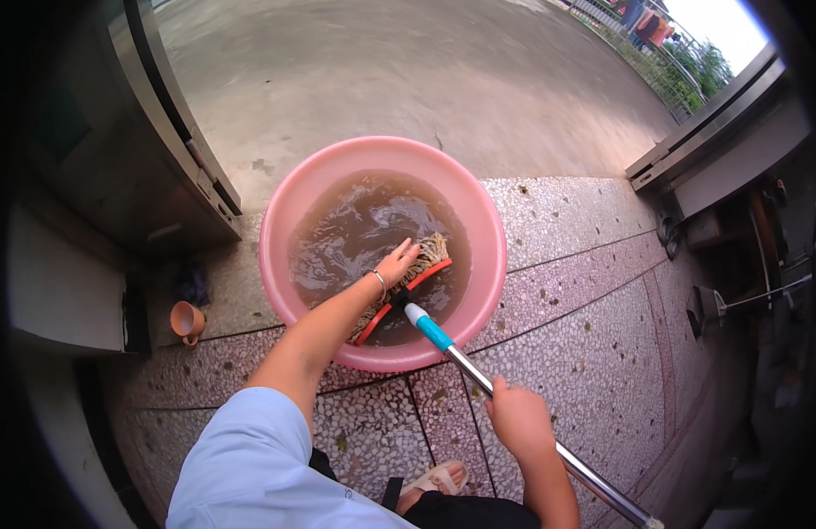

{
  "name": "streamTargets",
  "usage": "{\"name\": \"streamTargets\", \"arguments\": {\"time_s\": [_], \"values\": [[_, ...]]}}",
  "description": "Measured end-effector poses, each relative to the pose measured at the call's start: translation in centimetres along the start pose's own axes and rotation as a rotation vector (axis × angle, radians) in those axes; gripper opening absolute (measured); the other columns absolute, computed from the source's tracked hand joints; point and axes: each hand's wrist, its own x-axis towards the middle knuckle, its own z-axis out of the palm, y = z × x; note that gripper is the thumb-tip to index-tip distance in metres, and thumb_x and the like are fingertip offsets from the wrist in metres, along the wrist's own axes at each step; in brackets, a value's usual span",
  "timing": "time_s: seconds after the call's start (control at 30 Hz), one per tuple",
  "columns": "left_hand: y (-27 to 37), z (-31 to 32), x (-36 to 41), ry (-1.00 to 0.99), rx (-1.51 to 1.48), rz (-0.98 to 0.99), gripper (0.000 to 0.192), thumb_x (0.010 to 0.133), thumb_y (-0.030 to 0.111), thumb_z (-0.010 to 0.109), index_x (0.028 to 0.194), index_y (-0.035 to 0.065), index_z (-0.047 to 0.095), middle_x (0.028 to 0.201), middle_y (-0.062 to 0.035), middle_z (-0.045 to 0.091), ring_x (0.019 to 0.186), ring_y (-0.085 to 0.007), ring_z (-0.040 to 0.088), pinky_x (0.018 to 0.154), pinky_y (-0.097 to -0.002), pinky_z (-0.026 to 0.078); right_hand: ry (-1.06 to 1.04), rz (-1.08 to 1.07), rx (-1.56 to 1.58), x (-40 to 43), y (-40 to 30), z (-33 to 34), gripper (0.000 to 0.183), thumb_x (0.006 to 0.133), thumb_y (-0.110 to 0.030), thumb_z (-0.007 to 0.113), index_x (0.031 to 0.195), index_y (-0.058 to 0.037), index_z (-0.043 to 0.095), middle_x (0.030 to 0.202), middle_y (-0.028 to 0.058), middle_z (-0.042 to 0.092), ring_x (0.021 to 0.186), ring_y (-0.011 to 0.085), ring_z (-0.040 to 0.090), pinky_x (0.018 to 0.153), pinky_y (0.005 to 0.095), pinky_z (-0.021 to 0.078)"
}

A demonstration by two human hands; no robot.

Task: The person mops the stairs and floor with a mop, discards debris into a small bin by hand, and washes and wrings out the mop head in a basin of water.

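A pink plastic basin holding murky brown water stands on the floor before me. Over the water lies a flat mop head with wet, greyish-yellow strands and a red folding frame. My left hand, with a bangle at the wrist, rests against the strands, its fingers stretched out. Down to the right, my right hand is closed around the metal mop pole. A teal and white sleeve joins the pole to the head. Part of the strands is hidden behind my left arm.
An orange-pink mug sits on the terrazzo floor at the left. Metal door frames flank the doorway to a concrete yard. A long-handled dustpan is at the right. My sandalled foot is below the basin.
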Motion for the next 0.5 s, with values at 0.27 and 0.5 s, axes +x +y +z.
{"name": "streamTargets", "arguments": {"time_s": [0.27,0.5], "values": [[4.0,3.6,-1.1,-0.068,0.223,0.169,0.049,0.085,0.045,0.041,0.104,0.0018,0.053,0.098,-0.0226,0.056,0.094,-0.0301,0.053,0.081,-0.0347,0.039,-0.028,0.131,0.029,-2.9,0.8,-1.0,0.024,0.076,-0.023,0.058,0.085,-0.0049,0.046,0.066,0.0158,0.058,0.060,0.0345,0.057,0.055,0.0436,0.0451],[3.5,3.8,-0.5,-0.029,0.483,0.029,0.051,0.085,0.043,0.034,0.090,-0.0019,0.058,0.086,-0.0247,0.057,0.086,-0.0369,0.055,0.076,-0.0387,0.041,-0.036,0.120,0.018,-2.6,1.1,-1.0,0.022,0.078,-0.024,0.056,0.080,-0.0038,0.046,0.063,0.0157,0.058,0.057,0.0335,0.058,0.053,0.0415,0.0465]]}}
